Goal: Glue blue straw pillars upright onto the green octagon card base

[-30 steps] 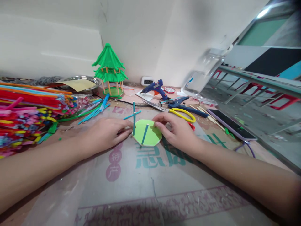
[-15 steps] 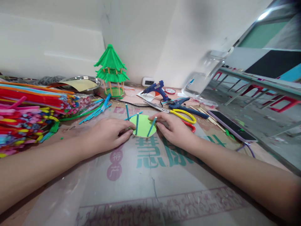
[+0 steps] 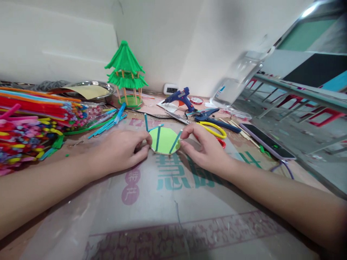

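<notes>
A light green paper disc point(image 3: 164, 139) lies flat on the table with three blue sticks point(image 3: 158, 138) standing up from it. My left hand point(image 3: 121, 148) rests on the table at the disc's left edge, fingers curled against the rim. My right hand point(image 3: 204, 146) is at the disc's right edge; its thumb and forefinger pinch the rightmost blue stick point(image 3: 176, 141). A finished green pagoda model point(image 3: 125, 74) on wooden posts stands further back.
A big heap of coloured straws point(image 3: 29, 122) fills the left side. Behind the disc lie a blue glue gun point(image 3: 180, 98), yellow-handled scissors point(image 3: 210, 129), blue pliers point(image 3: 207, 116), wooden sticks and a phone point(image 3: 267, 141). A metal tray point(image 3: 89, 90) and a clear bottle point(image 3: 234, 83) stand at the back.
The disc has slid away from me and turned, and a third blue stick now stands on it. Both hands followed it forward; the right hand's fingers now close on the rightmost stick.
</notes>
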A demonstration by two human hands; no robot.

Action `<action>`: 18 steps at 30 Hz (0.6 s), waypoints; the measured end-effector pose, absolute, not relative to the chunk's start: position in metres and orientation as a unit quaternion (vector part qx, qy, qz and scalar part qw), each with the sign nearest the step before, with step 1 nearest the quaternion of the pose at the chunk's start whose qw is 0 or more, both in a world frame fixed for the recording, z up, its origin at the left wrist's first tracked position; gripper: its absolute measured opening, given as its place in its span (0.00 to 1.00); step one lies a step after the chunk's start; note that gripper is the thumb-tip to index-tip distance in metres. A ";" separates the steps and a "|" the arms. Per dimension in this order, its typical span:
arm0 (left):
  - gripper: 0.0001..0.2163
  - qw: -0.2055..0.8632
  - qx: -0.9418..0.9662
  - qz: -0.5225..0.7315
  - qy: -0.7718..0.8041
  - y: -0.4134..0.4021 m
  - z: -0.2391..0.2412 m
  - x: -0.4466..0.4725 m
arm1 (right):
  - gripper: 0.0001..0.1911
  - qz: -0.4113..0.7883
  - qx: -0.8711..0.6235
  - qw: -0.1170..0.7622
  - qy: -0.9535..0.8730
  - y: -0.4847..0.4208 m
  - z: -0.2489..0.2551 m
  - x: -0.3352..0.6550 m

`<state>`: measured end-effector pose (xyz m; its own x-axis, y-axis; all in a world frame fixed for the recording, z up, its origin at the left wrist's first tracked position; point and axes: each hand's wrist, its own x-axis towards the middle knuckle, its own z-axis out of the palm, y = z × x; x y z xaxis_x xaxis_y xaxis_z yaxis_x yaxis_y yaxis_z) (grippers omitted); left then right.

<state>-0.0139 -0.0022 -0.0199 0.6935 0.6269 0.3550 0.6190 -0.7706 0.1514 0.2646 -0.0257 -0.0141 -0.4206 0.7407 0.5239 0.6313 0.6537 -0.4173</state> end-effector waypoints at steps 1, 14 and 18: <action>0.08 -0.014 0.922 0.210 0.324 -0.004 -0.019 -0.016 | 0.05 0.086 -0.421 0.343 -0.835 -0.025 -0.015 0.265; 0.14 -0.295 0.943 0.132 0.080 -0.027 -0.006 0.004 | 0.08 0.176 -0.458 0.330 -0.806 -0.013 -0.019 0.260; 0.13 -0.319 0.933 0.134 0.098 -0.024 -0.008 0.002 | 0.07 0.177 -0.460 0.323 -0.808 -0.012 -0.018 0.260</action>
<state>0.0024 -0.0244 -0.0078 0.9450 0.0974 0.3123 0.2680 -0.7778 -0.5684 0.2601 -0.0121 -0.0182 -0.3685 0.8574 0.3592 0.6280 0.5145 -0.5838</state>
